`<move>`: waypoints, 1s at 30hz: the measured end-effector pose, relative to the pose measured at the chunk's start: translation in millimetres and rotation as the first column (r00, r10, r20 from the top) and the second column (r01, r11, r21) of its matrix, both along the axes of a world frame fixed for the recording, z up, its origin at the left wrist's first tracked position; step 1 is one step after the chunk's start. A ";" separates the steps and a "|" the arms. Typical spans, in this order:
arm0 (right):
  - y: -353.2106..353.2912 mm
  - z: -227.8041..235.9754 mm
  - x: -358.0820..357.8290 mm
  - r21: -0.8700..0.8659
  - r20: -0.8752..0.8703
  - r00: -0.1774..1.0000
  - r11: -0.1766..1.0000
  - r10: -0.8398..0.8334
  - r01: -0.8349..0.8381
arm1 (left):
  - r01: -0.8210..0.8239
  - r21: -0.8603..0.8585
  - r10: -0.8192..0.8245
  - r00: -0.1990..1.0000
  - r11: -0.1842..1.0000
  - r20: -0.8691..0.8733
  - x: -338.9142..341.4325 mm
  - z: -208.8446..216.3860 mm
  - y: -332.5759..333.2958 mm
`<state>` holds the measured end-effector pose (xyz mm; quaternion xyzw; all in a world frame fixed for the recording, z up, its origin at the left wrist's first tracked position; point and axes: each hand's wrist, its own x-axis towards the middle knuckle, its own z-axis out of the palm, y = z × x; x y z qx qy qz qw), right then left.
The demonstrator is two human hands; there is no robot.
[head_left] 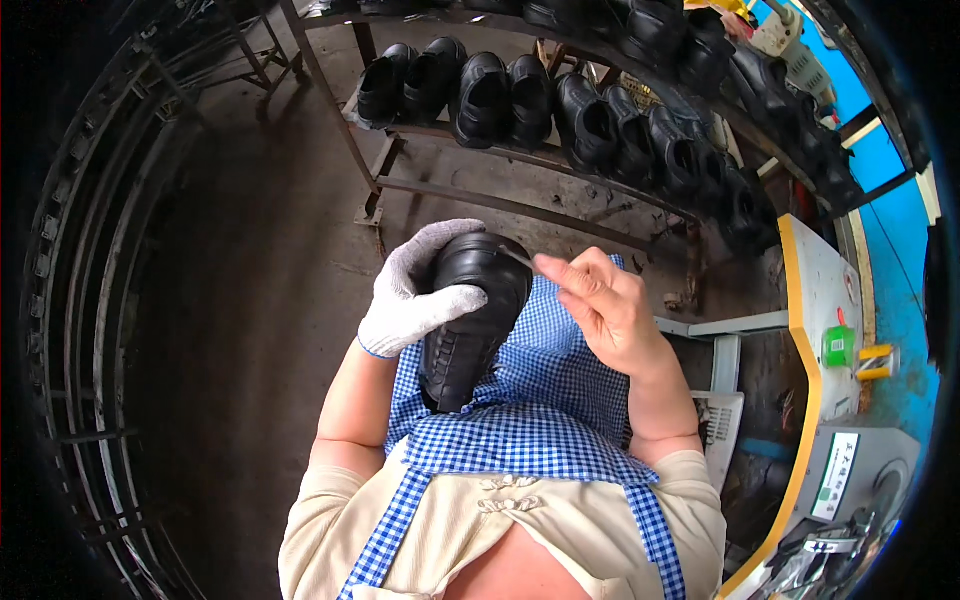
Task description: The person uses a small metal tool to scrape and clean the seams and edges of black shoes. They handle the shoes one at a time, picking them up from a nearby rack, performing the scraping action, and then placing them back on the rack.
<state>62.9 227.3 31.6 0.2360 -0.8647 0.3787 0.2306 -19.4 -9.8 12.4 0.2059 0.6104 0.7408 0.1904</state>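
Observation:
A black lace-up shoe [465, 330] is held up in front of my blue checked apron, its rounded end pointing away from me and its laces facing up. My left hand [415, 295], in a white knitted glove, is wrapped around the far part of the shoe, with the thumb across its top. My bare right hand [605, 300] is at the right side of that rounded end, fingers bent and pinched together. A thin pale streak shows between its fingertips and the shoe's edge; what it is I cannot make out.
Ahead stands a metal rack [470, 205] with rows of black shoes [482, 95]. To the right are a yellow-edged white table [805, 330], a green container [838, 345], a yellow-and-black roll [877, 362] and a grey machine [860, 470]. Curved metal rails [100, 330] run along the left.

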 end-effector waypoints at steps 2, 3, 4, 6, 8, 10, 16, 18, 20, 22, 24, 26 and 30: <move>-0.2 12.6 2.6 0.103 -0.015 1.000 0.994 0.021 -0.019 | 0.035 -0.010 -0.035 0.999 0.999 -0.010 2.6 0.5 -1.1; -2.5 18.8 3.5 0.140 -0.006 1.000 0.990 -0.001 0.002 | 0.057 -0.016 -0.057 0.998 0.998 -0.018 4.0 1.2 -2.8; -1.7 23.6 4.5 0.164 0.008 1.000 0.986 0.002 -0.003 | 0.078 -0.022 -0.079 0.997 0.997 -0.027 6.0 1.2 -3.4; 1.3 29.4 4.8 0.215 0.036 0.999 0.977 0.007 -0.015 | 0.084 -0.007 -0.084 0.996 0.996 -0.004 11.6 -0.7 -2.1; 1.9 29.6 0.8 0.108 -0.012 0.999 0.994 0.037 -0.036 | 0.097 0.002 -0.097 0.995 0.995 0.033 17.2 0.7 0.3; 6.6 36.3 -3.1 0.172 -0.049 0.993 0.980 0.112 -0.102 | 0.140 0.020 -0.141 0.989 0.990 0.033 20.1 -0.8 3.9; 12.7 59.4 -3.7 0.451 -0.020 0.966 0.865 0.257 -0.221 | 0.323 -0.047 -0.322 0.946 0.945 0.023 15.9 0.3 15.1; 14.5 69.8 -2.3 0.556 0.044 0.956 0.788 0.289 -0.264 | 0.363 -0.069 -0.364 0.932 0.929 0.010 16.8 -3.4 21.4; 12.4 78.8 1.4 0.662 0.162 0.948 0.683 0.272 -0.309 | 0.410 -0.086 -0.412 0.911 0.908 -0.002 18.5 -7.3 26.0; 11.7 79.8 3.7 0.713 0.237 0.943 0.617 0.235 -0.333 | 0.421 -0.115 -0.422 0.906 0.900 0.017 21.0 -6.5 31.7; 11.3 75.8 4.4 0.721 0.272 0.939 0.602 0.211 -0.344 | 0.451 -0.052 -0.449 0.892 0.891 0.044 21.3 -11.7 35.7; 13.6 67.3 3.3 0.655 0.258 0.940 0.674 0.224 -0.340 | 0.443 -0.102 -0.439 0.897 0.891 0.058 23.0 -10.6 37.8; 23.8 48.5 -1.9 0.524 0.255 0.946 0.793 0.202 -0.310 | 0.445 -0.048 -0.430 0.884 0.894 0.180 24.4 -11.7 39.6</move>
